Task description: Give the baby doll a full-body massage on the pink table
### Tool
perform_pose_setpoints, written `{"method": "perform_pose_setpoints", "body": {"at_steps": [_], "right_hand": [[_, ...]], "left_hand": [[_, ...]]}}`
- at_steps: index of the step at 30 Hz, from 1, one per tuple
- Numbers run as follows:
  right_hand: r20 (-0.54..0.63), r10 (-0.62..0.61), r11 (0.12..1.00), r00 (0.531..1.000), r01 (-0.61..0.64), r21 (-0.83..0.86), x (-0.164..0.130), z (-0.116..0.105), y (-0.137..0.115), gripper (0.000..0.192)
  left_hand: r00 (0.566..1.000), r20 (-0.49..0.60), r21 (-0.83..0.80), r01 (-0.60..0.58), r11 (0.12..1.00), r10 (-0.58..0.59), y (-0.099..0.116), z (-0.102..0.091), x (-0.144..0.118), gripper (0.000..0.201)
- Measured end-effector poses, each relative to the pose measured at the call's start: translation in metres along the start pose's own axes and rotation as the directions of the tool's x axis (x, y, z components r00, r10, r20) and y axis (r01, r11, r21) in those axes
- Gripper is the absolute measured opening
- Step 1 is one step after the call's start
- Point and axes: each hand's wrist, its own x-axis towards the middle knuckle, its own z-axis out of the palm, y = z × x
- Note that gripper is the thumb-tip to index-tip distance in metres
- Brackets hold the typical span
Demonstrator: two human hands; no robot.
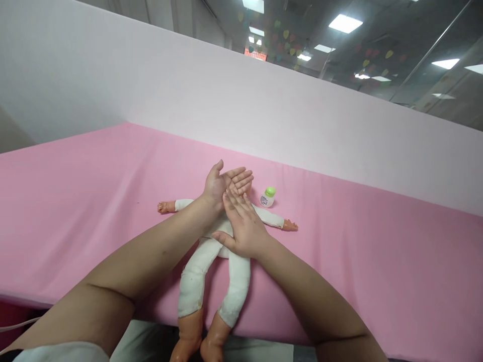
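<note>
Office-type room w/ square ceiling light panels (345,23) and small coloured paper shapes hanging up top; a pale lilac partition wall (211,95) runs across the back. In front of it sits a flat pink padded surface (75,201), its near edge dropping off toward the person.

On the pink surface lies a soft-bodied doll in white cloth with tan plastic hands and feet (196,271), on its back, arms spread out to both sides. One small plastic hand points left, the other right, both resting on the pink. Legs run toward the camera and hang over the near edge, feet below the edge. The head is hidden behind the person's hands (can't tell which way it faces).

Left hand (221,183) is above the doll's upper body, palm turned up and open, fingers straight and together, thumb raised. Nothing clasped in it. Right hand (243,229) is laid palm down, fingers flat, its fingertips resting on the heel/palm of the left hand; it is not closed round anything either. The right hand's lower part overlaps the doll's chest, but whether it actually presses the cloth can't be told.

Just right of the hands, beside the doll's arm, stands a small white plastic bottle with a green cap (267,197), upright, w/ a printed label, apart from both hands.

Bare forearms come in from lower left and lower right; a bit of white sleeve shows bottom left.
</note>
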Motion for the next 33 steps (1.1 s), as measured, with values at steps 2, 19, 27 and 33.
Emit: {"method": "perform_pose_setpoints", "body": {"at_steps": [2, 19, 27, 33], "right_hand": [[-0.019, -0.013, 1.0, 1.0, 0.013, 0.014, -0.001, 0.001, -0.002, 0.108], [0.046, 0.16, 0.986, 0.986, -0.157, -0.06, 0.002, 0.001, 0.015, 0.098], [0.005, 0.057, 0.997, 0.998, -0.058, 0.042, -0.005, 0.004, -0.019, 0.113], [-0.011, 0.085, 0.996, 0.996, -0.085, 0.04, -0.003, 0.005, 0.0, 0.114]], "left_hand": [[0.998, 0.05, -0.014, 0.042, 0.999, -0.041, -0.007, 0.0, -0.002, 0.067], [1.0, 0.003, 0.009, 0.019, 1.0, -0.019, -0.006, -0.008, 0.004, 0.068], [0.994, 0.07, 0.007, 0.078, 0.997, -0.079, -0.009, -0.007, 0.001, 0.07], [0.983, 0.047, 0.048, 0.174, 0.984, -0.176, -0.03, 0.004, -0.016, 0.071]]}}
